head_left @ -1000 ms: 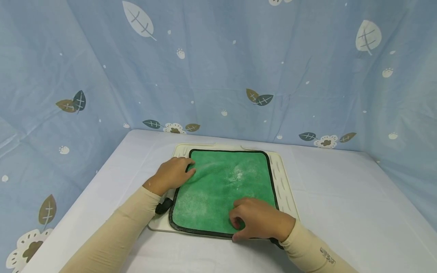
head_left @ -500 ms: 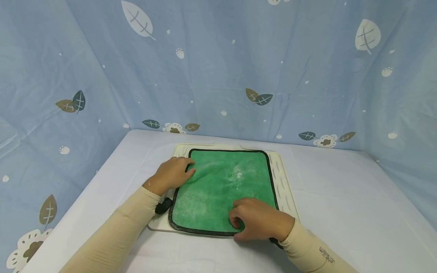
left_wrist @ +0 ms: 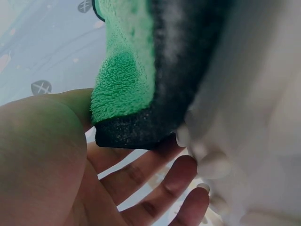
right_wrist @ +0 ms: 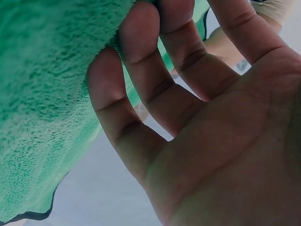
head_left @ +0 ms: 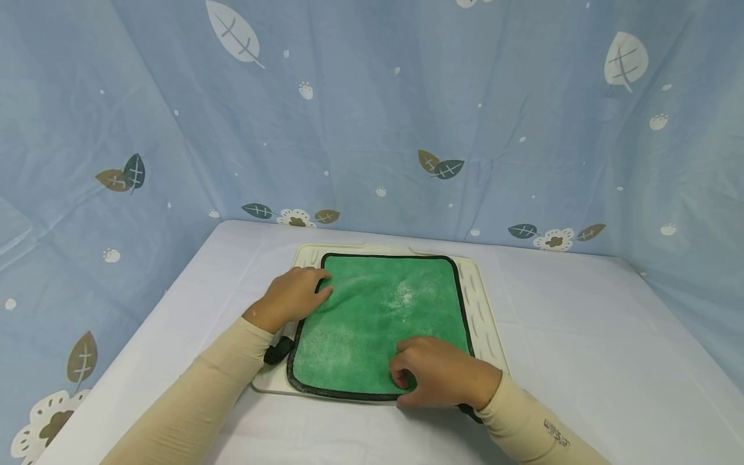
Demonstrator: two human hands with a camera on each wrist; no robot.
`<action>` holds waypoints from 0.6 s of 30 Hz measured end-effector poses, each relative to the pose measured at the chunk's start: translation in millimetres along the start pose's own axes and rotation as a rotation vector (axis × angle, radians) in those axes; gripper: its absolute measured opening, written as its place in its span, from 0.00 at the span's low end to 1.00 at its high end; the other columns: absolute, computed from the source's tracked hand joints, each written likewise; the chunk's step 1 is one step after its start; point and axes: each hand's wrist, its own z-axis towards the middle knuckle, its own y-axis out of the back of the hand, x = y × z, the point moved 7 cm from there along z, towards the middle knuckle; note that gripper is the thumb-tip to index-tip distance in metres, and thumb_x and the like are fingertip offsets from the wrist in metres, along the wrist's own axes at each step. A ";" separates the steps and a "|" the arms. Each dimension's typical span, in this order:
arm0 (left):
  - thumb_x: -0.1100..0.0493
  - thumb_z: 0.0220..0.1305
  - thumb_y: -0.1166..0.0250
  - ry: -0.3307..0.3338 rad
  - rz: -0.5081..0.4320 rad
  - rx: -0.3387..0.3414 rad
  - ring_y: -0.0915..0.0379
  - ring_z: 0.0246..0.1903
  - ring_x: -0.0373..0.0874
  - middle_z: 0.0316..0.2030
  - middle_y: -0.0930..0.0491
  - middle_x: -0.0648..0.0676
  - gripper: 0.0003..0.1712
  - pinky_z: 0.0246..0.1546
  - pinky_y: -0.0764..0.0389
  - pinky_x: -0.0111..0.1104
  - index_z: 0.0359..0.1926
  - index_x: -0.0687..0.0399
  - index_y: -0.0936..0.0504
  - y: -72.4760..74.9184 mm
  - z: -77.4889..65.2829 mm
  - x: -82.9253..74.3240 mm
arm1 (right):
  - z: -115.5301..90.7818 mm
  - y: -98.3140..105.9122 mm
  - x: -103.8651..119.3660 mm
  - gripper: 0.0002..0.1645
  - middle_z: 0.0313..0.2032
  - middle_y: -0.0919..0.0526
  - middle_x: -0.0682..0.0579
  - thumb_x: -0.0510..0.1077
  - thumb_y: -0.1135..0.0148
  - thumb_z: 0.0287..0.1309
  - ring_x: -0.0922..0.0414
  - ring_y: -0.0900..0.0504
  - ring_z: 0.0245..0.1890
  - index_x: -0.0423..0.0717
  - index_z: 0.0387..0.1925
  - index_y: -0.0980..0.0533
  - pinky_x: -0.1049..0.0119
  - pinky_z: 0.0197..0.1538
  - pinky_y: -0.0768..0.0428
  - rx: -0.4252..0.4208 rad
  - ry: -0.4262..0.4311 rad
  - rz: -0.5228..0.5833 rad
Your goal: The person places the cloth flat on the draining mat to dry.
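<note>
A square green plush cloth (head_left: 360, 323) with a black border lies flat over a cream plastic board (head_left: 485, 316). My left hand (head_left: 292, 296) rests at the cloth's left edge, thumb and index finger apart. In the left wrist view, the cloth's bound edge (left_wrist: 131, 129) passes beside the relaxed fingers, whose tips reach the pale board. At the front right, my right hand (head_left: 438, 369) touches the cloth with loosely bent fingers, the thumb by the front border. Fingertips (right_wrist: 141, 28) meet the plush pile in the right wrist view; the right thumb is hidden there.
White fabric covers the table (head_left: 587, 342). A blue curtain (head_left: 372, 116) printed with leaves and flowers hangs behind and at both sides. Slots line the board's right margin. A black piece (head_left: 280, 350) shows beneath the left wrist.
</note>
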 end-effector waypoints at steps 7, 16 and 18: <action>0.51 0.72 0.40 0.001 -0.002 0.000 0.23 0.58 0.59 0.59 0.20 0.61 0.23 0.52 0.20 0.52 0.61 0.58 0.21 0.4 -0.1 0.1 | -0.1 0.3 2.7 0.19 0.25 0.30 0.63 0.48 0.22 0.49 0.70 0.37 0.26 0.60 0.19 0.28 0.73 0.32 0.33 0.012 0.005 -0.010; 0.51 0.72 0.40 -0.006 -0.005 -0.004 0.23 0.58 0.58 0.58 0.20 0.62 0.22 0.51 0.20 0.52 0.61 0.59 0.20 1.9 -0.8 -1.1 | 0.0 1.4 6.5 0.19 0.24 0.28 0.61 0.47 0.23 0.51 0.70 0.37 0.26 0.59 0.19 0.29 0.73 0.33 0.33 0.029 0.017 0.000; 0.51 0.72 0.40 -0.008 -0.007 -0.005 0.23 0.58 0.58 0.58 0.19 0.62 0.22 0.51 0.20 0.52 0.61 0.59 0.20 1.9 -0.7 -1.2 | -0.1 1.7 6.7 0.19 0.24 0.28 0.61 0.47 0.24 0.51 0.70 0.37 0.26 0.59 0.19 0.29 0.73 0.33 0.33 0.028 0.017 -0.003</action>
